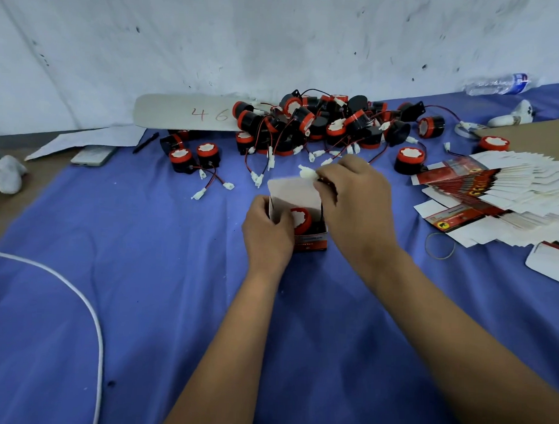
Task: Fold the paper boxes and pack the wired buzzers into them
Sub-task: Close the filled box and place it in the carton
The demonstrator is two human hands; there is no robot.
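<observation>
Blue-covered surface (143,270) carries a buzzer pile (322,121), fanned flat boxes (507,188), one open box (303,219), a rubber band (439,246), pen (145,142), phone (93,159), white cable (91,306).

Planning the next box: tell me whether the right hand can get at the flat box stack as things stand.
Probably not yet: the right hand pinches the white connector over the open box. Once freed, likely yes; the flat box stack lies uncovered on its side.
</observation>
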